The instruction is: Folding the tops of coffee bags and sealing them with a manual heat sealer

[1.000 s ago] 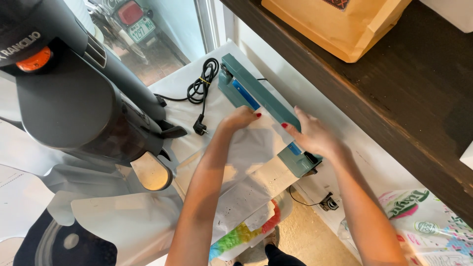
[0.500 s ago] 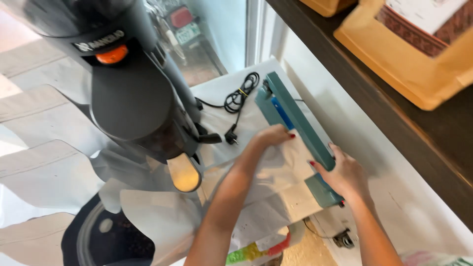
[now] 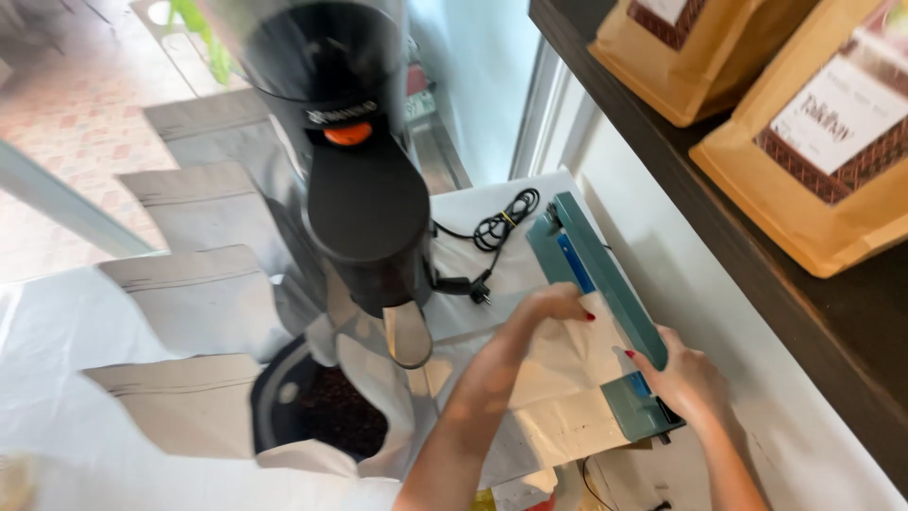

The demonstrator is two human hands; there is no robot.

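Left hand (image 3: 553, 305) lies fingers curled, palm down on the far edge of a pale paper bag (image 3: 558, 378), w/ bag mouth tucked under the arm of a teal heat sealer (image 3: 605, 303) at the right of the white table (image 3: 57, 378). Right hand (image 3: 686, 378) presses flat, fingers together, on the sealer's near end. Left of the bag stands a black grinder (image 3: 364, 208); a coiled black cord (image 3: 501, 227) lies far of the sealer, grey pouches (image 3: 203, 293) are stacked far left, and tan bags (image 3: 823, 151) sit on the dark shelf (image 3: 757, 274) at right.

Three silver pouches (image 3: 203, 303), two brown bags (image 3: 813, 142), one sealer (image 3: 605, 284).
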